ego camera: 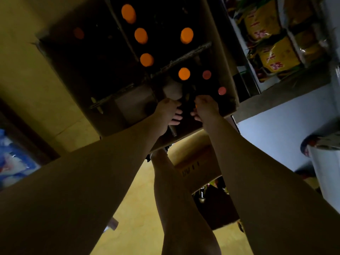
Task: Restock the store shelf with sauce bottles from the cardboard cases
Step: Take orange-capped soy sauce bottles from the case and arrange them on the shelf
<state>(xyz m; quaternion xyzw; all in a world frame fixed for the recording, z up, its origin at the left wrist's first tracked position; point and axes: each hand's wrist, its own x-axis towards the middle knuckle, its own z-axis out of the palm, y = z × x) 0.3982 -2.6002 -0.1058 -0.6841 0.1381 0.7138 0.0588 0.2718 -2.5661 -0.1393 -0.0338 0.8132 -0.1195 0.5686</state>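
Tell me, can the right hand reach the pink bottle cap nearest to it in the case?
Probably yes. The right hand is already inside the open cardboard case, and the pink cap sits uncovered just beyond it, with nothing between them.

Yellow snack packets [276, 56] stacked right — yellow floor [139, 208] below.

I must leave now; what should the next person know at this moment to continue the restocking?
Left hand: inside the open cardboard case, fingers curled in the near compartment; what it grips is too dark to tell.
Right hand: also in that compartment, fingers curled, its hold hidden too.
Case: on the floor beside the shelf, split by cardboard dividers. Orange bottle caps show in several cells, and two pinkish caps by the shelf-side wall.
Shelf: only yellow packets are visible on it.
Done: case opened, some cells look empty.
Left: lift out the remaining bottles and shelve them. A second case lies nearer.
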